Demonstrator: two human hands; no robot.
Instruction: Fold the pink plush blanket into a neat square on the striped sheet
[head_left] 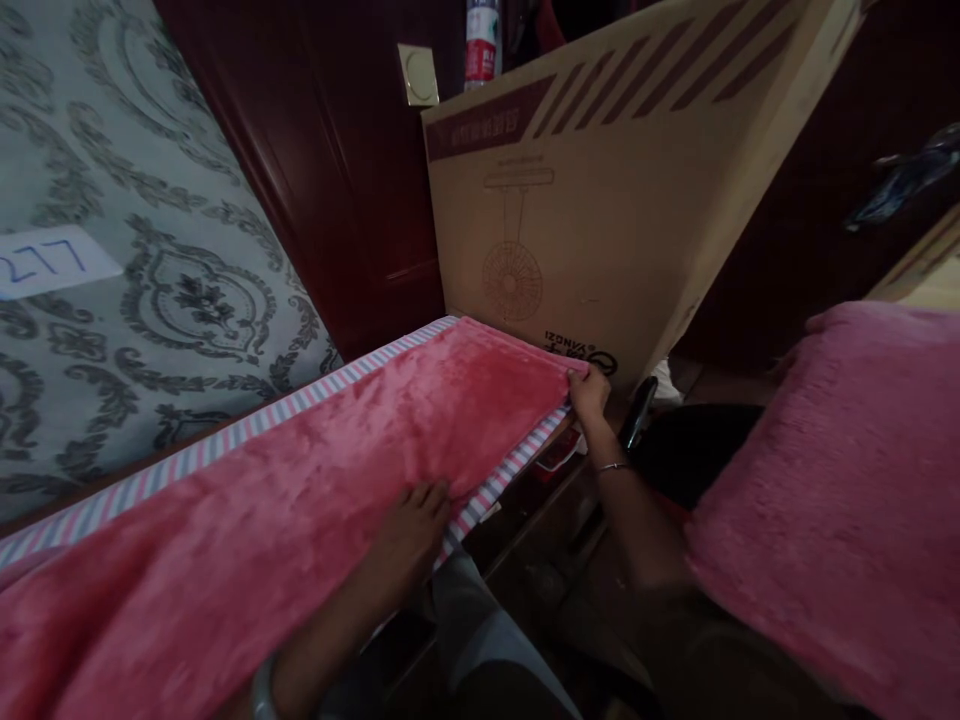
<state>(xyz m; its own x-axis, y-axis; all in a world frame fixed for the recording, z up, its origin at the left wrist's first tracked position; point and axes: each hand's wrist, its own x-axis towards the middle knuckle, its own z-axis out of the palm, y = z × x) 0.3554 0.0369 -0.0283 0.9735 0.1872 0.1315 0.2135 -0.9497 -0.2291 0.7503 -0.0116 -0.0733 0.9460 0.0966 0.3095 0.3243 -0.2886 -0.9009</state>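
A pink plush blanket (pixel 315 450) lies lengthwise over a bed or bench with a blue, pink and white striped cover (pixel 495 485). My right hand (pixel 591 390) pinches the blanket's far right corner between thumb and fingers, close to the cardboard box. On the blanket's near edge rests my left hand (pixel 418 510), its fingers bent onto the fabric and its thumb hidden. Small creases run through the plush beside it. The blanket looks fairly smooth at the far end and more rumpled at the lower left.
A big cardboard box (pixel 585 200) stands at the far end, with a labelled bottle (pixel 481 45) behind its top edge. Another pink plush piece (pixel 840 500) is at the right. Patterned wallpaper (pixel 202 290) and a dark red door panel (pixel 330 150) border the left side.
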